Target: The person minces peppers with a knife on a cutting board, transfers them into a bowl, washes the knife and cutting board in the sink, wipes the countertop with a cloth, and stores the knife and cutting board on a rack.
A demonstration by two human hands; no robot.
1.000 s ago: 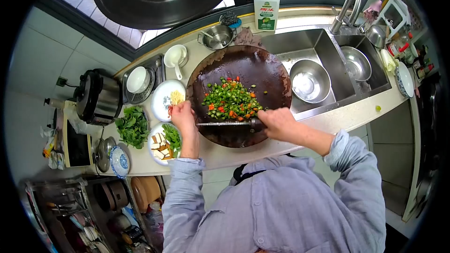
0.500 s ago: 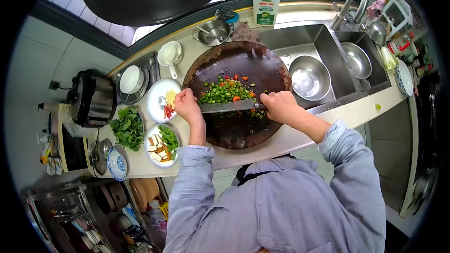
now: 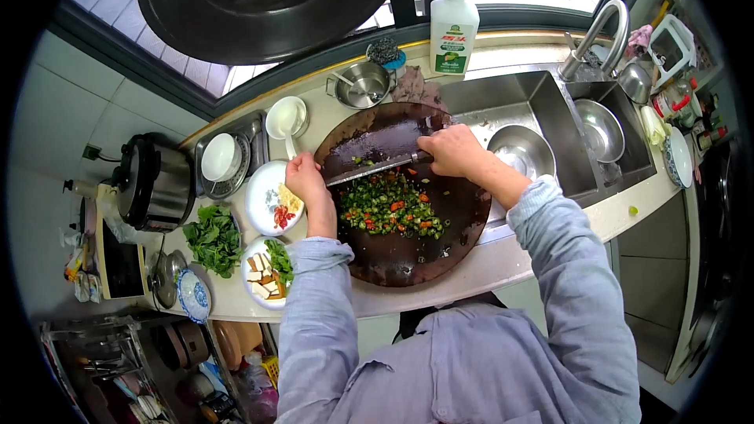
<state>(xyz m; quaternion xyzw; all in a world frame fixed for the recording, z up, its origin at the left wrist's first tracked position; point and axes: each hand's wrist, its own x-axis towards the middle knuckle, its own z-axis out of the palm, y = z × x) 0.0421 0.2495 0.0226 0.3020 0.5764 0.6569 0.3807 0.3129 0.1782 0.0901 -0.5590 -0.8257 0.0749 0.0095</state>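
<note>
My right hand [image 3: 455, 151] is wrapped round the handle of a knife [image 3: 372, 172], with the blade reaching left across the board. At the blade's far end my left hand [image 3: 308, 180] is closed, its fingers curled at the tip; the exact grip there is partly hidden. Chopped green and red peppers [image 3: 393, 208] lie spread on the near side of the blade, with a few bits beyond it. Under them is a round dark cutting board [image 3: 400, 265]. Close to my left hand stands a white plate [image 3: 255, 202] with minced garlic and chopped red pepper.
A plate of tofu pieces and greens [image 3: 265, 268] and leafy greens [image 3: 212, 239] are at the left, near a pressure cooker [image 3: 153, 188]. Behind the board stand a small pot [image 3: 365, 82] and a white pump bottle [image 3: 454, 35]. The sink [image 3: 542, 102] holds metal bowls.
The knife has moved from the near side of the pepper pile to its far side, both hands with it. The pile lies flatter and wider. The view has shifted slightly.
</note>
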